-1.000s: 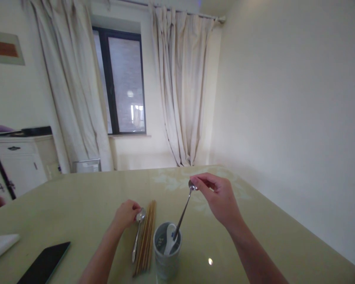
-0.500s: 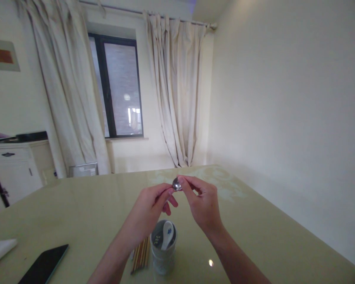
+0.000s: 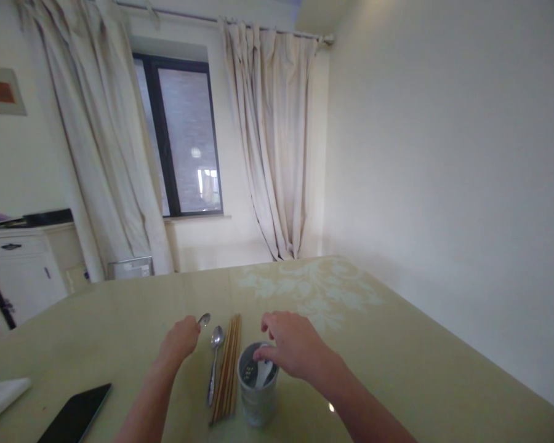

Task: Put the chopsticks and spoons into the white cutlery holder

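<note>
My left hand (image 3: 181, 339) is closed on a metal spoon (image 3: 205, 320), whose bowl pokes out past the fingers just above the table. Beside it lies a second metal spoon (image 3: 213, 363), bowl pointing away from me. A bundle of several wooden chopsticks (image 3: 228, 372) rests to the right of that spoon. Over the grey cup (image 3: 258, 406) hovers my right hand (image 3: 298, 344), thumb and fingers apart. Its thumb is at the top of a white ceramic spoon (image 3: 263, 375) standing in the cup; whether they touch I cannot tell.
A dark phone (image 3: 74, 415) and a white object (image 3: 2, 397) lie at the table's left. The glossy greenish table (image 3: 397, 381) meets the wall on the right. Behind stand a white cabinet (image 3: 23, 264), curtains (image 3: 277, 141) and a window (image 3: 189, 135).
My hands have separated. The left one has moved left and down with the metal spoon; the right one has come down, let go of the spoon, and is over the cup.
</note>
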`<action>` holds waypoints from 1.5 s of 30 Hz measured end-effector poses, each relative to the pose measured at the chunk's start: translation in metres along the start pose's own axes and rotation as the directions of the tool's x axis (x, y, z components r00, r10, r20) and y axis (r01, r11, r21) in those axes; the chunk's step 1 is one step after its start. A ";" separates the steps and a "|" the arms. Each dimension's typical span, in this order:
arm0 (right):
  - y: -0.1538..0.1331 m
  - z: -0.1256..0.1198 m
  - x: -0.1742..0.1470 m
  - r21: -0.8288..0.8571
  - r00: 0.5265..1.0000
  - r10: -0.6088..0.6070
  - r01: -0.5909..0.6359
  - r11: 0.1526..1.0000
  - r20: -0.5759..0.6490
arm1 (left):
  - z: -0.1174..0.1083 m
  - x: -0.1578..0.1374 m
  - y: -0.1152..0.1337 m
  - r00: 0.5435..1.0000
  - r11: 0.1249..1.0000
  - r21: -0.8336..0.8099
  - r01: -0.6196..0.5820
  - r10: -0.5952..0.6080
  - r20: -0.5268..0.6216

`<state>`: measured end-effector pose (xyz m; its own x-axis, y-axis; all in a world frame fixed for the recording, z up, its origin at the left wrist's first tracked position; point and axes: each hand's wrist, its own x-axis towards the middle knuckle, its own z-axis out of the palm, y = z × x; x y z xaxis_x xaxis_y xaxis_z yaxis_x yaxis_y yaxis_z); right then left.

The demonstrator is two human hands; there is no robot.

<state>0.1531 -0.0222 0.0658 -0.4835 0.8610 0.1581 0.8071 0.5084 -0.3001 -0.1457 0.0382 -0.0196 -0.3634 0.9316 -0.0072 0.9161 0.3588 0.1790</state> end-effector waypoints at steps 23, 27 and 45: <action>0.006 -0.054 -0.021 0.143 0.934 -0.125 0.181 0.973 -0.334 | -0.041 -0.020 0.025 0.992 0.962 -0.246 -0.121 0.111 -0.055; 0.004 -0.066 -0.028 0.236 0.766 -0.097 0.312 0.920 -0.636 | -0.097 -0.084 0.080 0.784 0.471 -0.651 -0.595 0.518 -0.342; -0.011 -0.016 -0.014 0.008 0.992 -0.118 0.117 0.993 0.035 | -0.010 -0.004 0.019 0.985 0.889 -0.436 -0.138 0.168 0.030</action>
<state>0.1567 -0.0397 0.0820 -0.5867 0.7940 0.1592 0.7420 0.6058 -0.2872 -0.1283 0.0412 -0.0060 -0.1993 0.9799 -0.0070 0.7911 0.1651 0.5889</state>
